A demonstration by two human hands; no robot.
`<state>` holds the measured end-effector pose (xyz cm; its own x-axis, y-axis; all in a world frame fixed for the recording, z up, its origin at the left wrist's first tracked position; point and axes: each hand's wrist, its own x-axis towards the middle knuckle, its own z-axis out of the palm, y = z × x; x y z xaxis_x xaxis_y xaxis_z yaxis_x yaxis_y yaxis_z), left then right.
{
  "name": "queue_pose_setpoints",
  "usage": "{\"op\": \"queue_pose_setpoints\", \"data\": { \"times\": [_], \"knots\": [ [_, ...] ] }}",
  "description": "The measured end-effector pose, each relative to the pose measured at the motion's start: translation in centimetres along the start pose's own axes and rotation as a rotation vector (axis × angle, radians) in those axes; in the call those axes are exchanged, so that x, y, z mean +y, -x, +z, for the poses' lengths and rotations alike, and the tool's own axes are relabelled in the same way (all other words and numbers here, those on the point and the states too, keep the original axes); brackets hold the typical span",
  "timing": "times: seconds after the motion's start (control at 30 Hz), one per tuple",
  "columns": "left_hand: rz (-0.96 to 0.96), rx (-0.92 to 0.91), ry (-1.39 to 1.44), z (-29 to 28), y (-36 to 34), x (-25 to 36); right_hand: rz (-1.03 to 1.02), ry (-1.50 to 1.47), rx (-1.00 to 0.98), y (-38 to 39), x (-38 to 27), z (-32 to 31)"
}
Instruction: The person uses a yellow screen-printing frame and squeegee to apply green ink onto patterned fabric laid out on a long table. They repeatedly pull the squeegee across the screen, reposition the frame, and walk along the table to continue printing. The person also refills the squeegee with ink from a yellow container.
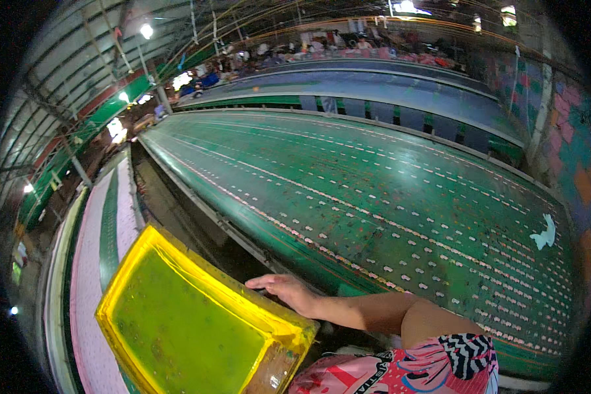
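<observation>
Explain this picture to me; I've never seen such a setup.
There is no robot: a person works bare-handed. The one picture comes from a wide fisheye camera on their head, looking down, so straight edges bend. The right hand is at the edge of a yellow frame with a greenish panel; whether it grips is unclear. The left hand is out of view. Beyond, a long green table bears rows of small pale marks and, at right, a pale scrap. A pink strip lies at left.
</observation>
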<state>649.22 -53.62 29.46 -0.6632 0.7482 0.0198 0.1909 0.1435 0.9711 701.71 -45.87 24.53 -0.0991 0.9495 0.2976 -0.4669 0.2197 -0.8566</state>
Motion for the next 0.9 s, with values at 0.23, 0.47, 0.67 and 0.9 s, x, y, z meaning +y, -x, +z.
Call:
{"op": "queue_pose_setpoints", "data": {
  "times": [0.23, 0.47, 0.67, 0.9],
  "knots": [
    [0.049, -0.15, 0.082, 10.5, -14.0, 1.3, -0.072, -0.124, 0.069, -14.1, 2.2, -5.4],
    [0.044, -0.139, 0.004, 24.5, -26.9, 6.0, -0.083, 0.067, 0.126, -31.2, 7.3, -10.3],
    [0.041, -0.147, -0.04, 36.2, -37.9, 10.0, -0.051, 0.011, 0.09, -44.6, 10.4, -12.9],
    [0.044, -0.164, -0.033, 47.0, -50.1, 12.1, 0.032, -0.003, 0.06, -59.4, 14.0, -14.1]
  ]
}}
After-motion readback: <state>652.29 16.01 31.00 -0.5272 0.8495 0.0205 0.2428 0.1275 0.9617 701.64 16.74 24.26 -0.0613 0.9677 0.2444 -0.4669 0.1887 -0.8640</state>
